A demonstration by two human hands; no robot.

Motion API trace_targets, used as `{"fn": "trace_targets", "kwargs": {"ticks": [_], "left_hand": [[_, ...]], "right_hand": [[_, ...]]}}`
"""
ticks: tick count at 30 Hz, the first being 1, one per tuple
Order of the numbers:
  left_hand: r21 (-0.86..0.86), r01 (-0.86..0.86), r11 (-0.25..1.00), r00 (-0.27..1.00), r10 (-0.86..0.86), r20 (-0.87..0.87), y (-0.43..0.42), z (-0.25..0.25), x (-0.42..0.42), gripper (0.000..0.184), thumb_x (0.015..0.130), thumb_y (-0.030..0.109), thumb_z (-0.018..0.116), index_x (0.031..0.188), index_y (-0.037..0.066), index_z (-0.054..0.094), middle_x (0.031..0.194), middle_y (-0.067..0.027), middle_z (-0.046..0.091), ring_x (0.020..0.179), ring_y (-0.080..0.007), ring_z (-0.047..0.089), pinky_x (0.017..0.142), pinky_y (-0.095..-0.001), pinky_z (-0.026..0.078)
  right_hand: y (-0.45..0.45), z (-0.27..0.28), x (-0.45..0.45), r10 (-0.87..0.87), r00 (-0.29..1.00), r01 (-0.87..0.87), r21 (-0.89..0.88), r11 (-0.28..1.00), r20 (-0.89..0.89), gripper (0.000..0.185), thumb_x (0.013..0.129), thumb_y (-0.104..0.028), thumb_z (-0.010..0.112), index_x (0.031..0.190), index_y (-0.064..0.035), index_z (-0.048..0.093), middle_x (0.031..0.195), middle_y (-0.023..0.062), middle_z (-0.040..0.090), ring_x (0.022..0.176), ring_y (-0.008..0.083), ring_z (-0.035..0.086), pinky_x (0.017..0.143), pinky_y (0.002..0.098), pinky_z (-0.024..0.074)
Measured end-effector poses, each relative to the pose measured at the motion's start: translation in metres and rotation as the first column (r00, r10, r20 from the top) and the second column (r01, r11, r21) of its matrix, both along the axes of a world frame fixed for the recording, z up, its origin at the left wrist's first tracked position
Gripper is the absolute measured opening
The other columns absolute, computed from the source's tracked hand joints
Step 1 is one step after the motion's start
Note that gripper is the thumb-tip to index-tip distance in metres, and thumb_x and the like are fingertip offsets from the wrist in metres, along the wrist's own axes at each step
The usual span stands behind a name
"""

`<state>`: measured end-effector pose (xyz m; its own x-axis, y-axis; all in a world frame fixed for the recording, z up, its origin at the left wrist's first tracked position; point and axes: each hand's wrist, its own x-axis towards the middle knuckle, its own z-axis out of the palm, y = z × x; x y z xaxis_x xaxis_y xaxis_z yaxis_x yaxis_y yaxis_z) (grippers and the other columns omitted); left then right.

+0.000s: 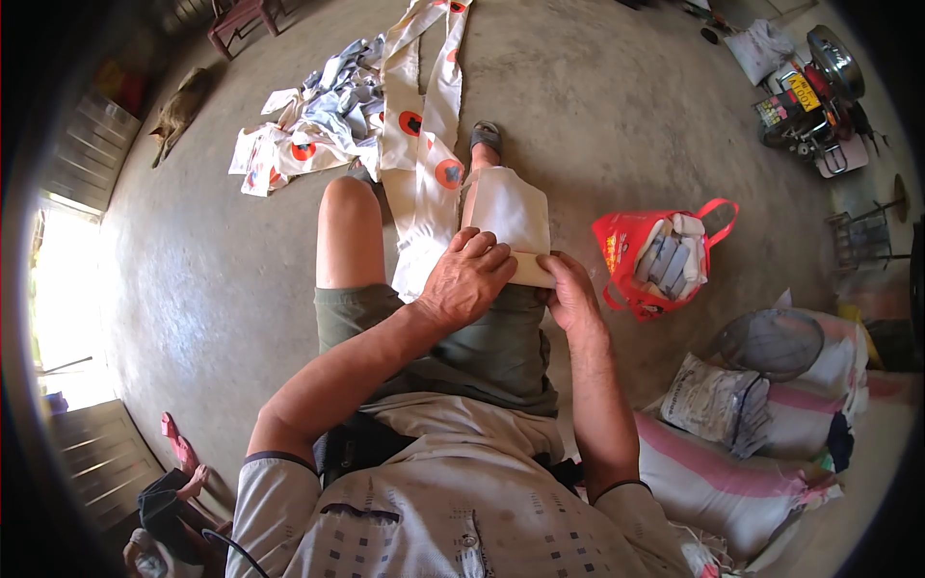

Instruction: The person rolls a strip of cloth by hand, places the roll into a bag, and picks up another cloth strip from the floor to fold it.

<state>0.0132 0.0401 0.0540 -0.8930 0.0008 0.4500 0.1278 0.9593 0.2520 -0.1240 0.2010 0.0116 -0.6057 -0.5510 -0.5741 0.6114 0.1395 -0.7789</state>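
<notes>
Left hand, head view: I have my left hand (464,279) curled over one end of a flat cream rectangular strip (533,271).
Right hand: my right hand (575,292) pinches the other end, thumb on top.
Strip: over the right thigh, near a smooth white sheet (513,210).
Risk: a loosened thumb could let it slip or skew.

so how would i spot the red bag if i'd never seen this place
On the grey floor, find the seated person's right hand; the red bag sits to the right of it. It is open, with looped handles, and full of white and grey bundles, unlike the pale, pink-banded sacks nearby.
</notes>
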Motion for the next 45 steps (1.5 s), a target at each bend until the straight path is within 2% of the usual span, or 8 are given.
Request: {"fn": "trace_targets", "kwargs": {"ticks": [7, 11, 17, 28, 31, 37, 40, 45], "left_hand": [[0.006, 0.007, 1.0, 0.997, -0.008, 0.071, 0.001, 0.0, -0.007, 0.023, 0.076, 0.011, 0.059, 0.098, 0.007, 0.063, 0.102, -0.0067, 0.064, 0.099, -0.0257, 0.059, 0.098, -0.0431, 0.042], [-0.012, -0.013, 1.0, 0.995, 0.014, 0.1, 0.004, 0.004, -0.011, 0.024, 0.077, 0.009, 0.058, 0.1, 0.008, 0.064, 0.1, -0.0057, 0.064, 0.097, -0.0252, 0.059, 0.099, -0.0439, 0.041], [-0.006, -0.004, 1.0, 0.995, 0.005, 0.104, 0.0, 0.002, -0.008, 0.03, 0.076, 0.008, 0.06, 0.106, 0.01, 0.065, 0.1, -0.0047, 0.064, 0.099, -0.0244, 0.06, 0.101, -0.0453, 0.041], [0.05, -0.073, 0.996, 0.997, 0.072, 0.022, -0.005, -0.009, -0.002, 0.032, 0.076, 0.008, 0.062, 0.107, 0.011, 0.066, 0.102, -0.0048, 0.063, 0.1, -0.0242, 0.06, 0.101, -0.0459, 0.042], [0.054, -0.071, 0.996, 0.997, 0.069, 0.024, 0.0, -0.009, 0.0, 0.031, 0.077, 0.008, 0.061, 0.107, 0.011, 0.066, 0.101, -0.0048, 0.063, 0.099, -0.0246, 0.06, 0.102, -0.0455, 0.042], [0.085, -0.057, 0.995, 0.995, 0.051, 0.081, -0.002, -0.003, 0.0, 0.03, 0.077, 0.008, 0.061, 0.106, 0.01, 0.066, 0.101, -0.0053, 0.064, 0.098, -0.0251, 0.061, 0.097, -0.0434, 0.043], [0.082, -0.052, 0.995, 0.994, 0.044, 0.098, -0.002, 0.0, -0.006, 0.03, 0.075, 0.007, 0.061, 0.105, 0.009, 0.067, 0.101, -0.0059, 0.065, 0.097, -0.0258, 0.062, 0.095, -0.0424, 0.044], [0.095, -0.022, 0.995, 0.983, 0.005, 0.182, -0.007, 0.008, -0.012, 0.03, 0.073, 0.005, 0.06, 0.102, 0.009, 0.067, 0.099, -0.0077, 0.066, 0.096, -0.0287, 0.064, 0.093, -0.043, 0.044]], "right_hand": [[0.004, -0.007, -0.013, -0.207, 0.87, 0.234, 0.004, 0.972, -0.448, 0.037, 0.088, -0.026, 0.069, 0.115, -0.003, 0.059, 0.099, 0.0024, 0.06, 0.087, 0.0126, 0.056, 0.073, 0.0287, 0.0466], [-0.005, 0.0, -0.035, -0.059, 0.934, 0.107, 0.117, 0.987, -0.352, 0.035, 0.088, -0.026, 0.07, 0.112, -0.0026, 0.061, 0.106, 0.004, 0.063, 0.095, 0.0131, 0.06, 0.075, 0.0285, 0.0482], [-0.049, -0.023, -0.076, 0.121, 0.992, -0.11, -0.249, 0.962, 0.03, 0.03, 0.09, -0.023, 0.068, 0.108, 0.0011, 0.065, 0.101, 0.0088, 0.066, 0.09, 0.0181, 0.064, 0.075, 0.0341, 0.0529], [-0.091, -0.015, -0.092, -0.057, 0.904, 0.037, -0.056, 0.998, -0.424, 0.051, 0.085, -0.007, 0.068, 0.132, 0.0041, 0.05, 0.099, 0.0072, 0.06, 0.088, 0.0142, 0.059, 0.075, 0.0299, 0.0516], [-0.059, -0.017, -0.09, 0.051, 0.839, 0.054, 0.177, 0.983, -0.541, 0.042, 0.088, -0.01, 0.067, 0.127, -0.0018, 0.057, 0.106, 0.0037, 0.063, 0.094, 0.0146, 0.06, 0.08, 0.0299, 0.0502], [0.016, 0.005, -0.042, 0.166, 0.419, -0.206, 0.084, 0.975, -0.893, 0.047, 0.081, 0.004, 0.058, 0.127, -0.0045, 0.056, 0.129, 0.0096, 0.057, 0.107, 0.0202, 0.059, 0.083, 0.0294, 0.0489], [0.03, 0.035, -0.005, 0.275, 0.283, -0.316, 0.181, 0.931, -0.919, 0.065, 0.072, 0.01, 0.053, 0.135, -0.0058, 0.049, 0.141, 0.0134, 0.048, 0.134, 0.0313, 0.045, 0.107, 0.0393, 0.0412], [0.028, 0.022, 0.018, 0.182, 0.254, -0.227, 0.124, 0.966, -0.95, 0.063, 0.074, 0.006, 0.065, 0.134, -0.0061, 0.049, 0.135, 0.0137, 0.052, 0.127, 0.0341, 0.048, 0.106, 0.0424, 0.0414]]}}
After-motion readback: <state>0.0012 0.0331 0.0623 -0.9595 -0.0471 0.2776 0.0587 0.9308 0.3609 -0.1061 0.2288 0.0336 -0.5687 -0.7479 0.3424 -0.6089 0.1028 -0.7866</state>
